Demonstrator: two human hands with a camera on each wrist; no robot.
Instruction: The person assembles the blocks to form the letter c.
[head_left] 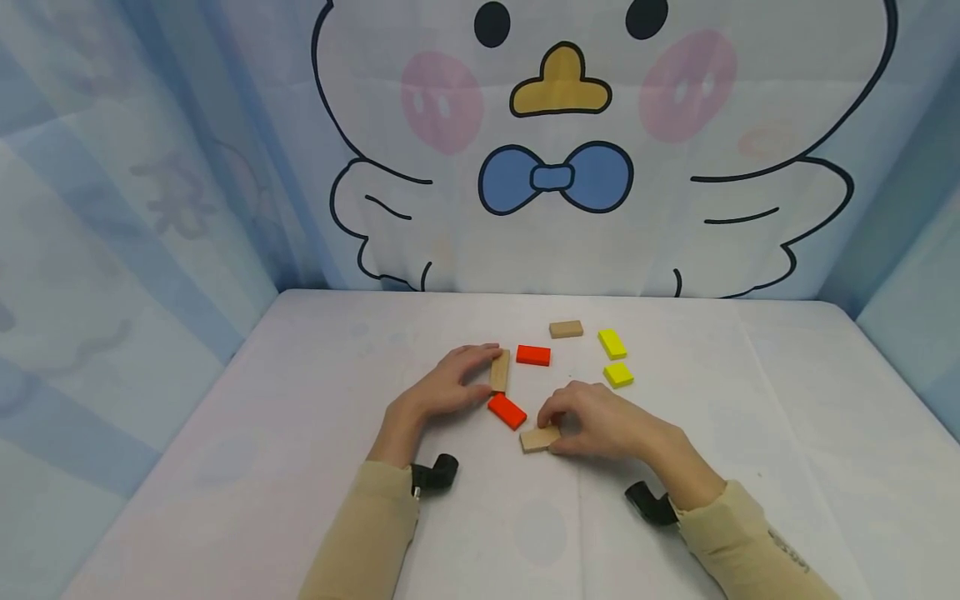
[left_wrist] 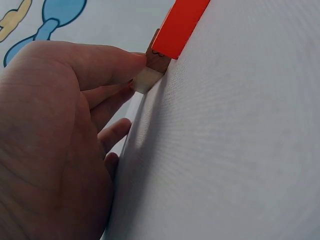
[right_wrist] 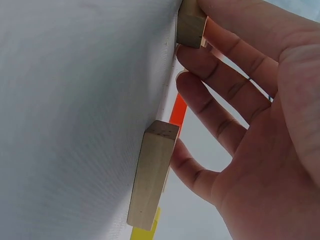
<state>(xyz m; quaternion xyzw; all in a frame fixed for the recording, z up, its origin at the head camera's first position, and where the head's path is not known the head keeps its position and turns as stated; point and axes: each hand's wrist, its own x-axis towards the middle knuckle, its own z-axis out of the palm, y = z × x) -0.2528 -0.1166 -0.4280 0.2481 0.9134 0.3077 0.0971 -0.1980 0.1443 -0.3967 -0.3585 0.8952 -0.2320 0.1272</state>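
My left hand (head_left: 447, 385) pinches a plain wooden block (head_left: 500, 372) lengthwise, thumb at its near end and a finger at its far end. In the left wrist view this block (left_wrist: 156, 61) is partly behind a red block (left_wrist: 180, 30). On the head view, that tilted red block (head_left: 507, 411) lies just below the wooden one. My right hand (head_left: 600, 421) grips another wooden block (head_left: 539, 440) by its right end, between thumb and fingers. The right wrist view shows it as a block (right_wrist: 191, 30) at the top, with a further wooden block (right_wrist: 154, 175) near the little finger.
A second red block (head_left: 533, 356) lies right of the left hand's block. Farther back is a wooden block (head_left: 566, 329). Two yellow blocks (head_left: 612, 343) lie beyond the right hand. All rest on a white-covered table (head_left: 262, 467), before a printed curtain (head_left: 555, 250).
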